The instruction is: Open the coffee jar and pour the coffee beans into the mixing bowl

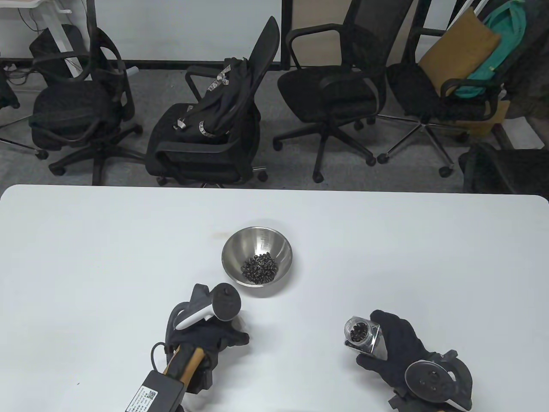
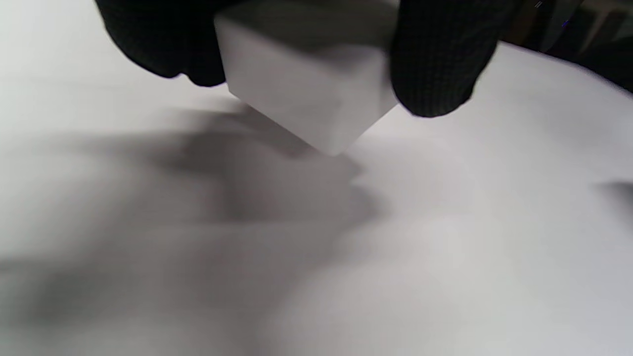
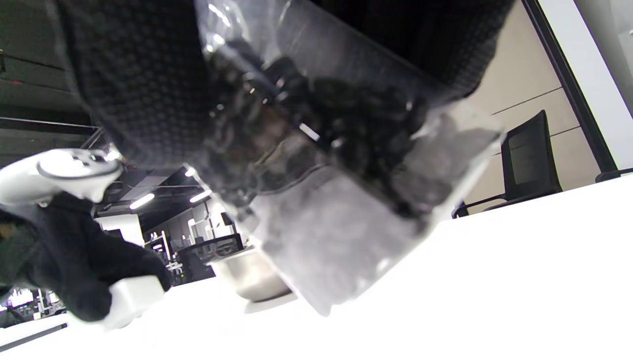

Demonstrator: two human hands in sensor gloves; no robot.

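Here, right hand [image 1: 396,347] round tilted jar [image 1: 361,337], left hand [image 1: 214,337] pinching lid [image 2: 306,94]

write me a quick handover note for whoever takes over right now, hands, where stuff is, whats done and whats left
Left hand: low over the table's near side, gripping the white lid between fingers and thumb.
Right hand: holding the open coffee jar above the table's near right; it is tilted, mouth toward the bowl, with beans inside.
Mixing bowl: table centre, upright, with a pile of coffee beans in its bottom.
Done: lid off, some beans in the bowl.
Left: pour in the remaining beans if all are wanted, then set jar and lid down.
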